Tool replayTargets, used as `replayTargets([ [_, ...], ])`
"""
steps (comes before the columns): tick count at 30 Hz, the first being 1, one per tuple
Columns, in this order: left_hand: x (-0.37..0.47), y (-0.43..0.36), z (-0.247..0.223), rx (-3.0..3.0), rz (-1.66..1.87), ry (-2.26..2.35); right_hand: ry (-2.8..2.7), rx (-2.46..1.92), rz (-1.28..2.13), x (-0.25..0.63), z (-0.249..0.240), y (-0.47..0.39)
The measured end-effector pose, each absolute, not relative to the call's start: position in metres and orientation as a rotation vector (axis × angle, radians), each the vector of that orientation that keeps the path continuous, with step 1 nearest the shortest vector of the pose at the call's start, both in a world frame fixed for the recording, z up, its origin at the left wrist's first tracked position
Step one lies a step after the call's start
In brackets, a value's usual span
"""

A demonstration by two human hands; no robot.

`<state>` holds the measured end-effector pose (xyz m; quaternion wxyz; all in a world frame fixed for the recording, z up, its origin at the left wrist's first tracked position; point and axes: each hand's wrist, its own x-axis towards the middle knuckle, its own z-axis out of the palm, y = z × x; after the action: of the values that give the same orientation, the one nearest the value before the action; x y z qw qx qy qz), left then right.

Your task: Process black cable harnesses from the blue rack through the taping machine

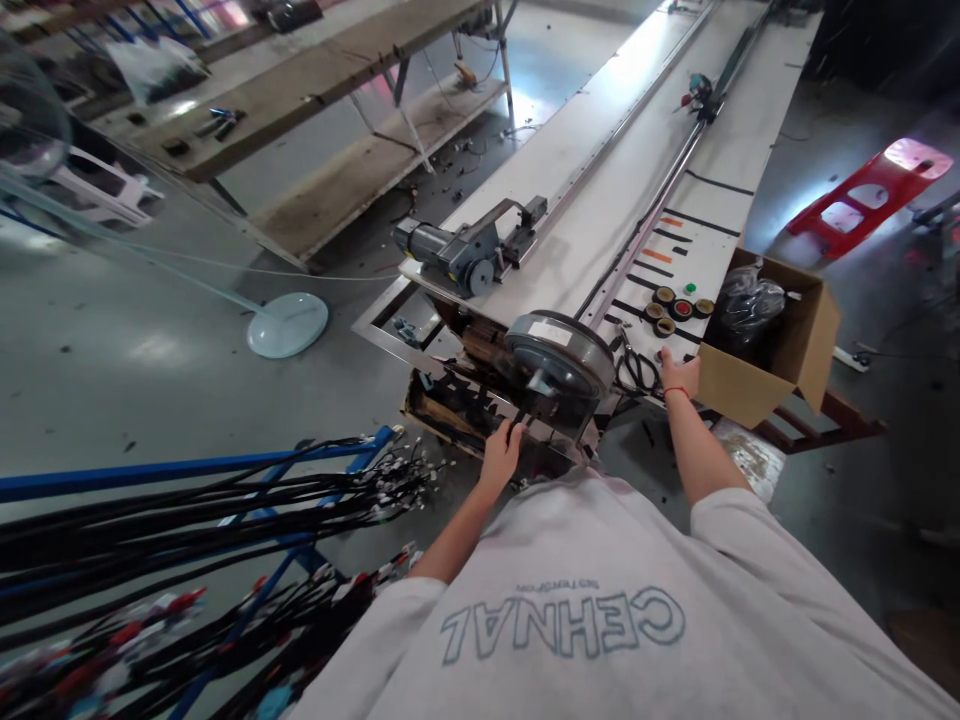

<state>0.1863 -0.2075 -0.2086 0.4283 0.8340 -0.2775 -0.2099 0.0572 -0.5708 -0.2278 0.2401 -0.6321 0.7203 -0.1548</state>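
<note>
My left hand (501,455) is at the near end of the long bench, its fingers closed at a dark part below the round grey wheel (562,350). What lies between those fingers is too small to make out. At the bench's near right edge is my right hand (679,376), with a red string round the wrist. Its fingers are curled in, and their grip is partly hidden. Just left of it lie black-handled scissors (636,368). Several tape rolls (664,327) sit beyond it, and an open cardboard box (750,385) stands close on its right.
A grey motor unit (457,255) sits on the white bench (592,215), with a long metal rail (660,200) along it. Black cable bundles (247,510) hang on a blue rack at left. A red plastic stool (862,205) and a round white stand base (288,325) are on the floor.
</note>
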Motion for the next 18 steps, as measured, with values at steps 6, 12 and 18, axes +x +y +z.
replayTargets([
  [6, 0.190, -0.230, -0.210, 2.078, -0.518, -0.642, 1.987, -1.733, -0.420, 0.058, -0.229, -0.572],
  [12, 0.192, -0.225, -0.219, 2.119, -0.574, -0.740, 1.992, -1.746, -0.419, 0.057, -0.232, -0.574],
  [18, 0.183, -0.171, -0.234, 2.215, -0.608, -0.747, 1.998, -1.745, -0.412, 0.058, -0.230, -0.575],
])
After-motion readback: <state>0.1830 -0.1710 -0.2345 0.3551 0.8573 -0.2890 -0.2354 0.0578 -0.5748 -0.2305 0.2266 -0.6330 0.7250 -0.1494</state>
